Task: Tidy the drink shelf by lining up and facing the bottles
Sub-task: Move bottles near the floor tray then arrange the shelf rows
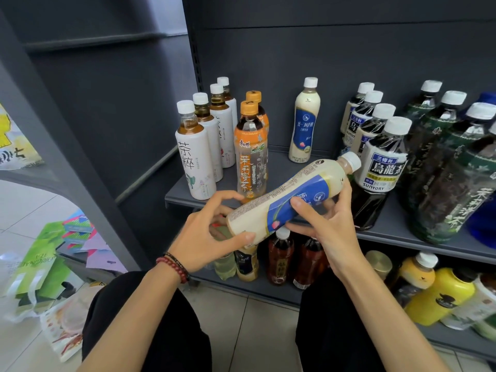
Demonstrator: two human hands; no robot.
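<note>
Currently you hold the milk tea bottle (290,194) in both hands, in front of and below its upright twin (306,122); left hand (204,237) grips the base, right hand (322,224) the label; long axis tilted, cap (351,161) up-right of the base, toward the twin; right hand nearer the twin.

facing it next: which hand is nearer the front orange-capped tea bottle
Left. The left hand sits just below the orange-capped bottle; the right hand is farther right, gripping the cream plastic bottle.

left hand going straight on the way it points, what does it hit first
Probably the front orange-capped bottle, just beyond the left hand gripping the milk tea bottle; depth unclear.
</note>
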